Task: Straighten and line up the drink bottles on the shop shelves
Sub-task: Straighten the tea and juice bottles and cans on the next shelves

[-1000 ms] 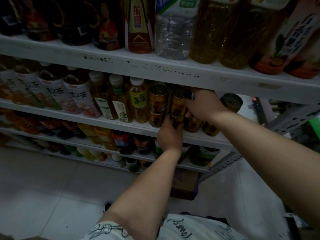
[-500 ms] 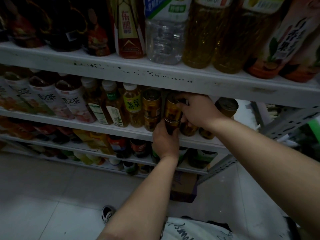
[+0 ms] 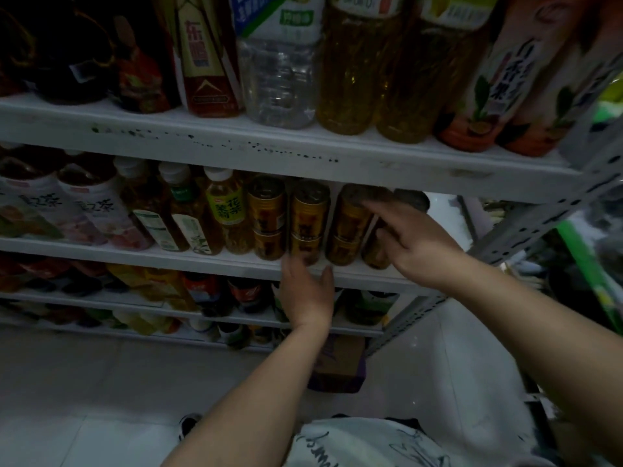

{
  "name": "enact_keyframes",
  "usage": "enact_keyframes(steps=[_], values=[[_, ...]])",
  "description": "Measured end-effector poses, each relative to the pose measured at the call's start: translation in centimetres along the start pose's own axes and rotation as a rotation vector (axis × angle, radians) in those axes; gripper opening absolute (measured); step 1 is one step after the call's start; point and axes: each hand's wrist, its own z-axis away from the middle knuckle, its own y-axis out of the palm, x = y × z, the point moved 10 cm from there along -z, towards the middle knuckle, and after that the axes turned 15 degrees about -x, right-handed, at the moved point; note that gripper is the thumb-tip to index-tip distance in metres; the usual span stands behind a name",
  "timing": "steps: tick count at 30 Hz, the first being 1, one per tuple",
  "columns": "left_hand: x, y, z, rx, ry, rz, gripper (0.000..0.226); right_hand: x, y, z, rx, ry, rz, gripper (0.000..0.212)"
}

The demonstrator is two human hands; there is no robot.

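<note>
While my left hand (image 3: 308, 293) reaches up from below, palm toward the shelf, its fingers and thumb are spread in an open cup just under the lower can of the second gold stack (image 3: 308, 224); fingertips sit at the can's base, but I cannot tell if they touch it. Nothing is clasped.

Right hand (image 3: 413, 246): forearm comes in from the right, wrist bent, back of the hand toward the camera. Fingers are extended and loosely parted, laid against the third gold stack (image 3: 350, 227) and across the fourth stack (image 3: 409, 200) just beside it. The index finger points up-left near the third stack's dark lid. No closed grip visible; the hand rests flat, grasping nothing.

Head view, materials: the cans are short metal cylinders with gold printed walls and dull grey tops, stacked two high in four columns on the second shelf (image 3: 202, 256); the first stack (image 3: 268, 219) stands upright, the third leans slightly right. Left of them stand clear plastic tea bottles with white caps, one with a yellow label (image 3: 226, 210). The shelf boards are white-painted metal, the upper board (image 3: 269, 146) chipped with dark specks along its front edge. Above it sit larger bottles, including a ribbed clear water bottle (image 3: 278, 72). The floor (image 3: 84, 382) is pale glossy tile.
</note>
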Motion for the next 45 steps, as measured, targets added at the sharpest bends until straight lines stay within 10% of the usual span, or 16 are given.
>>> enact_keyframes(steps=[29,45], values=[[-4.3,4.9,2.3,0.116,-0.178,-0.053,0.063,-2.8,0.9,-3.8,0.082,0.297,-0.054,0.050],[-3.3,3.6,1.9,0.194,0.085,-0.170,0.057,-2.2,0.2,-2.8,0.012,0.257,-0.052,0.038]])
